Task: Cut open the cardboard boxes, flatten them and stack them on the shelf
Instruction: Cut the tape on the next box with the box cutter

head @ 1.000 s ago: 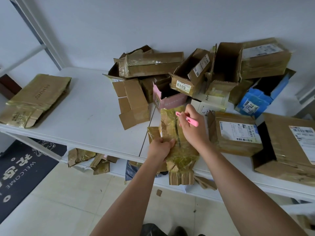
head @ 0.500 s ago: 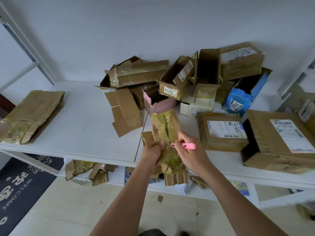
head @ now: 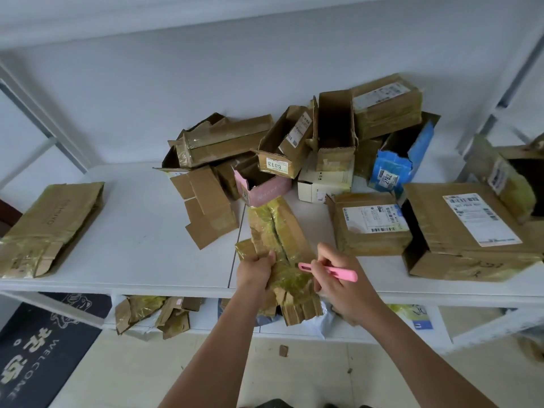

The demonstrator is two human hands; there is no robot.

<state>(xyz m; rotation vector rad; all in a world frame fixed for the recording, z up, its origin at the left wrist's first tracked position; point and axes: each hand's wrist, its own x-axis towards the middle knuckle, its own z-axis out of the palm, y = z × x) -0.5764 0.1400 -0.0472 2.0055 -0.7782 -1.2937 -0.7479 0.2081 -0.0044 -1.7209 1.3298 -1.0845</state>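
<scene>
A long, tape-covered cardboard box point(head: 278, 231) lies on the white shelf point(head: 141, 240), its near end hanging over the front edge. A slit runs down its middle. My left hand point(head: 253, 270) grips its left side near the edge. My right hand point(head: 338, 285) holds a pink cutter point(head: 329, 271), its tip at the lower part of the slit. A flattened box point(head: 50, 228) lies at the shelf's far left. A pile of open and sealed boxes point(head: 294, 148) fills the back of the shelf.
Two sealed labelled boxes point(head: 368, 225) point(head: 468, 234) sit right of my hands. A blue box point(head: 394, 166) and a pink box point(head: 265, 189) are in the pile. Cardboard scraps point(head: 153, 315) lie on the lower shelf. A dark welcome mat point(head: 38, 348) covers the floor at left.
My right hand has drawn the pink cutter down the box toward me, from its upper part to near the shelf edge. My left hand kept its grip. The camera tilted slightly.
</scene>
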